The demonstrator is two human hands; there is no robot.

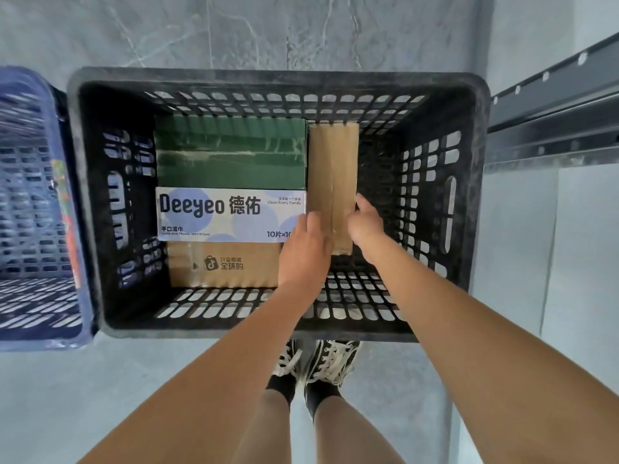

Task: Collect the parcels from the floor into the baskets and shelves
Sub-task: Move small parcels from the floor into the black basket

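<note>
Head view
Landmark: black basket, a perforated plastic crate seen from above, standing on a pale grey floor.
Around it: a blue basket touches the black basket's left wall; a dark metal shelf rail runs off from the right rim; the person's laced shoes stand just beside the near rim.
In the way: both forearms reach over the near rim and hide part of the basket's near wall and floor grid.
Contents, left half: a green box lies against the far wall; a white Deeyeo wipes box lies touching its near edge; a brown printed carton lies nearest the near rim, partly under the wipes box.
Contents, middle: a narrow brown cardboard parcel stands on edge, touching the right side of the green box, running from the far wall toward the near rim.
Contents, right half: bare grid floor.
Left hand: fingers curled against the parcel's left face at its near end, covering a corner of the wipes box.
Right hand: fingers curled round the parcel's right face at its near end, so the parcel is gripped between both hands.
</note>
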